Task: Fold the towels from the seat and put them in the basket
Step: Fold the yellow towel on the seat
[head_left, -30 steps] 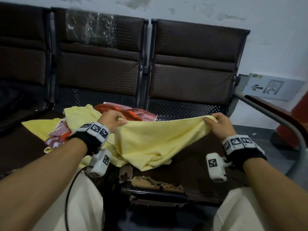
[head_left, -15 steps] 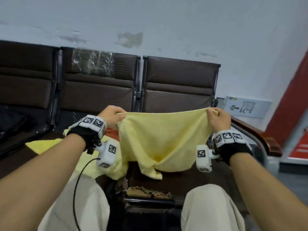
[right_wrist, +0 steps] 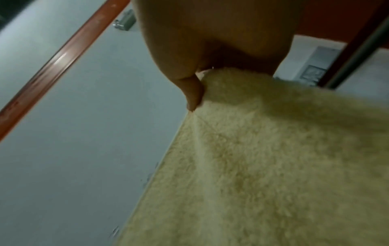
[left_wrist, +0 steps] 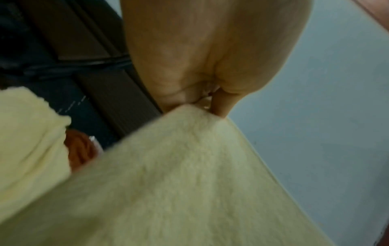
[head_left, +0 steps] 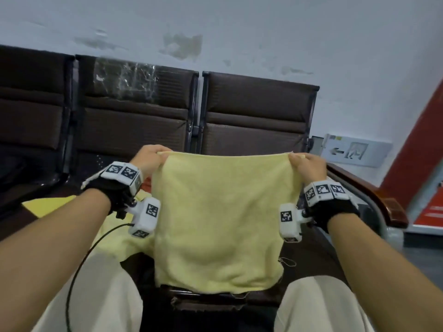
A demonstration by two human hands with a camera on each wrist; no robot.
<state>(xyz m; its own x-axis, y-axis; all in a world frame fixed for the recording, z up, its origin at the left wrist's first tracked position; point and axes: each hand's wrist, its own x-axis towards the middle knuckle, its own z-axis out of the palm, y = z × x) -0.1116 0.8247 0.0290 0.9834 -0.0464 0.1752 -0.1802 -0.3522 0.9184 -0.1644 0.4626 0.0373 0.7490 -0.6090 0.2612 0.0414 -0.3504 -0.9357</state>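
You hold a yellow towel (head_left: 220,219) up in front of you with both hands. Your left hand (head_left: 149,158) pinches the top left corner. Your right hand (head_left: 308,165) pinches the top right corner. The top edge runs tight and straight between your two hands. The rest of the towel hangs down flat like a sheet. Its bottom edge hangs low between your knees, in front of the front edge of the seat (head_left: 318,257). You cannot tell if it touches the seat.

From the left wrist, your thumb and fingers (left_wrist: 223,103) close on the corner of the towel. From the right wrist, your fingers (right_wrist: 192,94) squeeze the other corner the same way.

More towels (head_left: 48,207) lie on the seat to your left, behind your left arm. One is yellow. A bit of an orange one (left_wrist: 81,152) shows in the left wrist view, but it is blurry.

The brown chairs (head_left: 259,116) stand in a row against a pale wall (head_left: 263,32). A sign (head_left: 352,150) with an arrow sits low on the wall to the right. A wooden armrest (head_left: 374,197) is just past your right hand.
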